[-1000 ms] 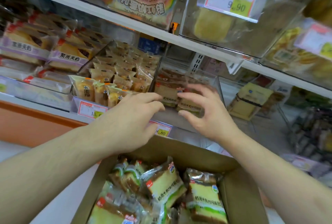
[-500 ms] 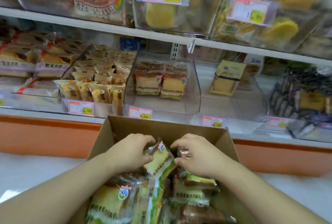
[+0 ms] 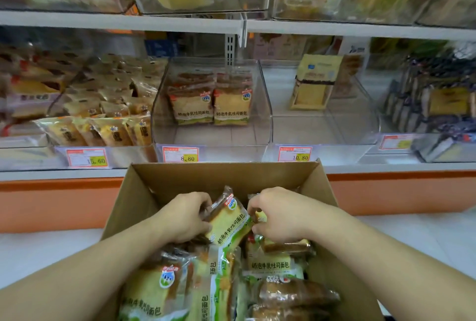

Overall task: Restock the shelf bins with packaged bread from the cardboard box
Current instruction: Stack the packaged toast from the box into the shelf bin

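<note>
- Shop shelves [image 3: 180, 23] fill the background, lined with clear bins of wrapped baked goods and price tags along their front edges.
- Middle clear bin [image 3: 211, 125] holds two bread packs [image 3: 208, 104] standing side by side toward its back wall.
- Open cardboard box [image 3: 180, 174] sits below the shelf's front edge, full of bread packets.
- Left hand [image 3: 183, 217] grips a tilted bread packet [image 3: 229, 220] near the box's far wall.
- Right hand [image 3: 278, 215] has fingers curled on another packet [image 3: 260, 216] just beside it.

White shelving [image 3: 180, 22] over an orange base panel [image 3: 51, 202] — pale floor [image 3: 38, 251] below.
</note>
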Demonstrator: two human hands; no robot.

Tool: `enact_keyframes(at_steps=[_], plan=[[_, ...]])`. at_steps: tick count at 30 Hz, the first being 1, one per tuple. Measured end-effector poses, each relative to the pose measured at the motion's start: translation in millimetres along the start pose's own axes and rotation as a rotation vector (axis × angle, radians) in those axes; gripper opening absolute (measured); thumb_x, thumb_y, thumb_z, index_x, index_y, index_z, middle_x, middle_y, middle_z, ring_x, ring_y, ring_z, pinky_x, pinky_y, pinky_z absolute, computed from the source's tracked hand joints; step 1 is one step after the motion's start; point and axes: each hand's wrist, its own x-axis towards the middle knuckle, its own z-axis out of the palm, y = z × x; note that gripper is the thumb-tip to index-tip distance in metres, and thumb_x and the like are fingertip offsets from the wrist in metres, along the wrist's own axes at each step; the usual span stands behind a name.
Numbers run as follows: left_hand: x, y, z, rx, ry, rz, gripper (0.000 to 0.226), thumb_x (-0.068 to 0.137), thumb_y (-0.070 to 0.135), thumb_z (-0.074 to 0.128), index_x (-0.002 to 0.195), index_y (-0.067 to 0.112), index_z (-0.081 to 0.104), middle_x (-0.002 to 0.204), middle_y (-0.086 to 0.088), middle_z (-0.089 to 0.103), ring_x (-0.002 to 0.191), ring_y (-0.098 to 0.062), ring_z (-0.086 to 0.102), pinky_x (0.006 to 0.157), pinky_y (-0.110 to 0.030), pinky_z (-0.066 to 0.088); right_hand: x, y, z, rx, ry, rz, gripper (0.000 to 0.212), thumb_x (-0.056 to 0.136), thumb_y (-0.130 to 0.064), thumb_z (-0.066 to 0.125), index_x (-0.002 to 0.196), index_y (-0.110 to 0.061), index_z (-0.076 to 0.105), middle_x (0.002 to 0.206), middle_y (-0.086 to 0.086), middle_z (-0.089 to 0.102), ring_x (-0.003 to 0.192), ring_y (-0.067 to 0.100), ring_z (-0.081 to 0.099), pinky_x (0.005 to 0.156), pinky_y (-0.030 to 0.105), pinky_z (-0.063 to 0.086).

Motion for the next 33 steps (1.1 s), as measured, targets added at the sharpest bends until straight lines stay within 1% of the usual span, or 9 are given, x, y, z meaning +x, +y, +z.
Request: enact_keyframes(at_steps=[2, 5, 13, 16, 19, 22, 26, 29, 33], plan=[[-3, 1, 2, -0.078, -0.017, -0.014, 0.028, 0.082, 0.026, 0.082, 0.093, 0.029, 0.056, 0.085, 0.011, 0.065, 0.08, -0.01, 0.061, 0.074, -0.026, 0.054, 1, -3, -2, 0.009, 0.001, -0.009, 0.037, 0.095, -0.036, 0.067, 0.131, -0.027, 0.066, 0.123, 0.002, 0.065, 0.115, 0.023, 0.059, 0.089, 0.036, 0.054], [-8, 1, 3, -0.109, -0.011, -0.025, 0.036, 0.078, 0.029, 0.083, 0.093, 0.036, 0.051, 0.087, 0.011, 0.066, 0.085, -0.011, 0.064, 0.083, -0.04, 0.058, 0, -8, -7, 0.04, -0.003, -0.001, 0.032, 0.096, -0.034, 0.066, 0.127, -0.027, 0.067, 0.119, 0.002, 0.067, 0.11, 0.025, 0.064, 0.09, 0.043, 0.058], [-35, 33, -45, -0.053, 0.109, 0.101, 0.047, 0.071, 0.03, 0.083, 0.108, 0.04, 0.056, 0.09, 0.014, 0.068, 0.076, -0.006, 0.067, 0.07, -0.029, 0.059, -11, -5, -35, 0.16, 0.209, 0.02, 0.028, 0.093, -0.029, 0.075, 0.12, -0.032, 0.069, 0.103, -0.008, 0.068, 0.091, 0.014, 0.067, 0.085, 0.04, 0.061], [-48, 41, -70, -0.112, 0.131, 0.14, 0.04, 0.071, 0.029, 0.081, 0.103, 0.041, 0.058, 0.085, 0.014, 0.073, 0.07, -0.005, 0.068, 0.068, -0.032, 0.06, -17, -3, -47, 0.266, 0.296, -0.013, 0.05, 0.087, -0.027, 0.083, 0.129, -0.037, 0.059, 0.112, -0.013, 0.065, 0.085, 0.009, 0.071, 0.083, 0.04, 0.062], [-63, 45, -89, -0.215, 0.154, 0.211, 0.038, 0.078, 0.027, 0.081, 0.106, 0.043, 0.062, 0.09, 0.014, 0.075, 0.073, -0.008, 0.072, 0.072, -0.038, 0.062, -23, -2, -58, 0.296, 0.324, -0.073, 0.072, 0.084, -0.036, 0.087, 0.141, -0.055, 0.048, 0.131, -0.019, 0.058, 0.092, 0.003, 0.069, 0.089, 0.037, 0.06], [-72, 46, -106, -0.281, 0.235, 0.302, 0.035, 0.083, 0.033, 0.083, 0.11, 0.045, 0.064, 0.098, 0.015, 0.075, 0.084, -0.011, 0.073, 0.079, -0.045, 0.061, -28, -3, -70, 0.329, 0.394, -0.102, 0.043, 0.088, -0.042, 0.083, 0.125, -0.051, 0.063, 0.119, -0.021, 0.07, 0.101, 0.004, 0.068, 0.094, 0.04, 0.059], [-79, 53, -124, -0.234, 0.371, 0.386, 0.039, 0.084, 0.037, 0.084, 0.117, 0.047, 0.066, 0.111, 0.031, 0.07, 0.107, 0.007, 0.066, 0.093, -0.03, 0.057, -35, -4, -93, 0.451, 0.559, -0.202, 0.021, 0.089, -0.033, 0.083, 0.102, -0.041, 0.069, 0.095, -0.015, 0.075, 0.08, 0.003, 0.069, 0.08, 0.032, 0.058], [-85, 57, -139, -0.252, 0.533, 0.372, 0.039, 0.081, 0.03, 0.086, 0.112, 0.048, 0.07, 0.109, 0.036, 0.07, 0.106, 0.012, 0.065, 0.092, -0.025, 0.056, -37, -6, -109, 0.543, 0.658, -0.287, 0.03, 0.091, -0.029, 0.081, 0.114, -0.042, 0.069, 0.106, -0.016, 0.074, 0.096, 0.003, 0.07, 0.087, 0.026, 0.057], [-76, 56, -164, -0.274, 0.692, 0.291, 0.035, 0.079, 0.031, 0.087, 0.107, 0.045, 0.071, 0.103, 0.026, 0.074, 0.09, 0.001, 0.072, 0.08, -0.037, 0.063, -27, 7, -124, 0.567, 0.78, -0.266, 0.053, 0.092, -0.022, 0.079, 0.137, -0.04, 0.06, 0.126, -0.02, 0.065, 0.118, -0.001, 0.062, 0.099, 0.02, 0.052]])
